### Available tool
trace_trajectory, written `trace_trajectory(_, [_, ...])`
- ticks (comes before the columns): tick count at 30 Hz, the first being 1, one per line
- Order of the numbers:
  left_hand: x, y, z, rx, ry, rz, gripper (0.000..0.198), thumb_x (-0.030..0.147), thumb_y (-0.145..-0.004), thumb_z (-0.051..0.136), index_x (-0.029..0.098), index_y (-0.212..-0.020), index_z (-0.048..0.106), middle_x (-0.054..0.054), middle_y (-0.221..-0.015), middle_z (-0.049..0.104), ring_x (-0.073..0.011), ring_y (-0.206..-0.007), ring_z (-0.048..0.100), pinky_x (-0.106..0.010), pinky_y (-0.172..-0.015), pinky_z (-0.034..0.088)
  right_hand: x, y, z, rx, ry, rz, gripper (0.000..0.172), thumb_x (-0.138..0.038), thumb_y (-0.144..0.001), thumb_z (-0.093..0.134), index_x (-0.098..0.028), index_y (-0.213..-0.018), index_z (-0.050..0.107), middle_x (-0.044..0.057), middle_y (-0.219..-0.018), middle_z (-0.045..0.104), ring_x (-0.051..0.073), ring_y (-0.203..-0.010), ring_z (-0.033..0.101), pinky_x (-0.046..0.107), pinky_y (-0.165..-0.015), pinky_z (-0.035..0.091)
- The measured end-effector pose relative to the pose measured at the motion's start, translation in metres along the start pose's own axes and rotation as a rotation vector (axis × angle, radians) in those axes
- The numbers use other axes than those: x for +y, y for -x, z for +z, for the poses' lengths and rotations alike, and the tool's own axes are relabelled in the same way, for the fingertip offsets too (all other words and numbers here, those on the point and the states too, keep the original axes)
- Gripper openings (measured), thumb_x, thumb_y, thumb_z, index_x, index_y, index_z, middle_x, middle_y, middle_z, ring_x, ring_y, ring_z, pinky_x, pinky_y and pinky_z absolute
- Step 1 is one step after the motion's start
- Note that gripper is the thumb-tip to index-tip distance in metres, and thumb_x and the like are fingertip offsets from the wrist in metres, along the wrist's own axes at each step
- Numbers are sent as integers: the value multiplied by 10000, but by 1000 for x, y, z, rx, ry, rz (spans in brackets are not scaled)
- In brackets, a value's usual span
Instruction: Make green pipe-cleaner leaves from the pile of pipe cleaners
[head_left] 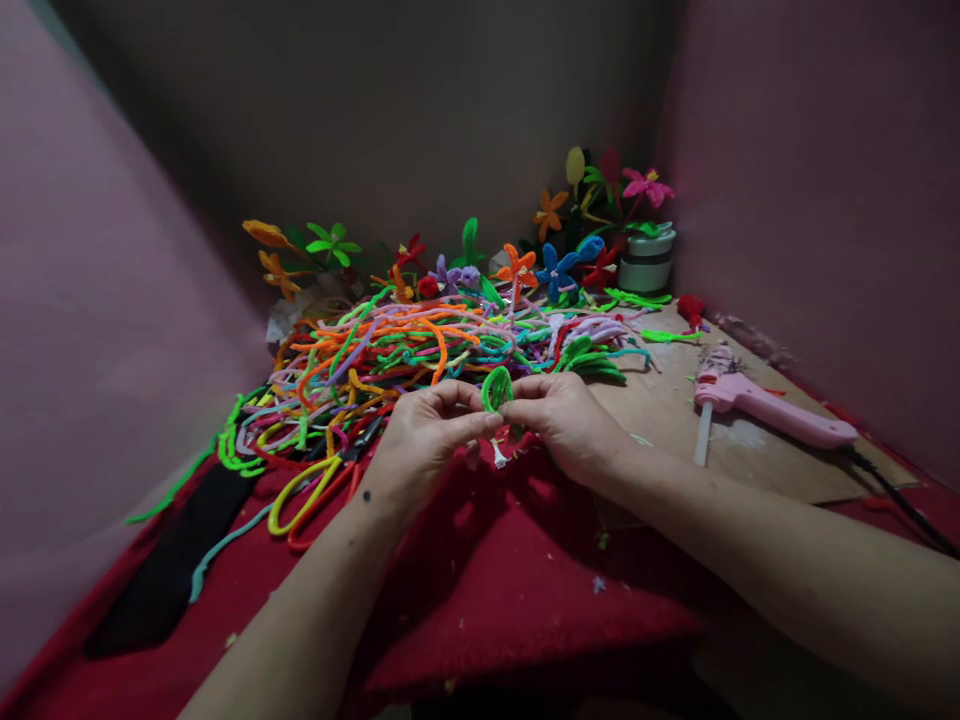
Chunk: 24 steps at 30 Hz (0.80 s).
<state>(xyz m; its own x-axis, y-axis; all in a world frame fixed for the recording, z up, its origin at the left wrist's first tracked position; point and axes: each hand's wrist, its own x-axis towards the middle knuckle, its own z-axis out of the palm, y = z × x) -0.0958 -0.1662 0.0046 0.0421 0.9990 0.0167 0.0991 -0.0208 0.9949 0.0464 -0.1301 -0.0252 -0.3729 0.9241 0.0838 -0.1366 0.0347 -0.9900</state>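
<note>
A green pipe cleaner (496,388), bent into a small loop, is pinched between my two hands above the red cloth. My left hand (442,425) grips its lower left side with thumb and forefinger. Opposite it, my right hand (559,415) has its fingertips closed on the right side of the loop. The lower end of the green piece is hidden by my fingers. Just beneath them shows a small pale tuft (499,456); I cannot tell what it belongs to. Behind my hands lies a large heap of coloured pipe cleaners (397,335).
Scissors with yellow and red handles (304,495) lie left of my hands, near a black strip (176,560). A pink glue gun (780,405) rests on a brown board (757,465) at right, its cord trailing off. Pipe-cleaner flowers (556,270) and a pale pot (646,258) stand behind.
</note>
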Motion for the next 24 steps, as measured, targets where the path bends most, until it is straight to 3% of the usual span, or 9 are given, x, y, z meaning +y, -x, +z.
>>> trace_trajectory(5, [5, 3, 6, 59, -168, 87, 193, 139, -604, 681, 129, -499, 519, 24, -613, 541, -74, -584, 517, -194, -547, 413, -2, 1, 2, -53, -88, 21, 134, -168, -651, 558, -145, -520, 557, -27, -474, 487, 67, -432, 403, 222, -446, 315])
trace_trajectory(10, [1, 5, 9, 46, -204, 19, 124, 201, -661, 634, 139, -604, 542, 38, -506, 537, -74, -426, 464, -210, -448, 382, 0, 1, 3, -82, -220, 88, 181, -269, -646, 647, -148, -553, 549, -29, -484, 511, 73, -427, 435, 222, -435, 328])
trace_trajectory(17, [-14, 1, 8, 107, -401, 226, 147, 273, -733, 602, 151, -677, 540, 2, -608, 597, -113, -526, 552, -228, -509, 432, -2, 1, 3, 3, -275, 48, 208, -261, -604, 710, -139, -554, 548, -42, -506, 511, 64, -457, 451, 219, -464, 331])
trace_trajectory(24, [-7, 3, 10, 74, -248, 186, 168, 302, -746, 601, 167, -764, 503, 19, -602, 593, -114, -503, 568, -215, -478, 438, -2, -2, 2, -33, -369, 50, 190, -218, -574, 726, -152, -620, 554, -38, -529, 530, 85, -464, 470, 237, -472, 340])
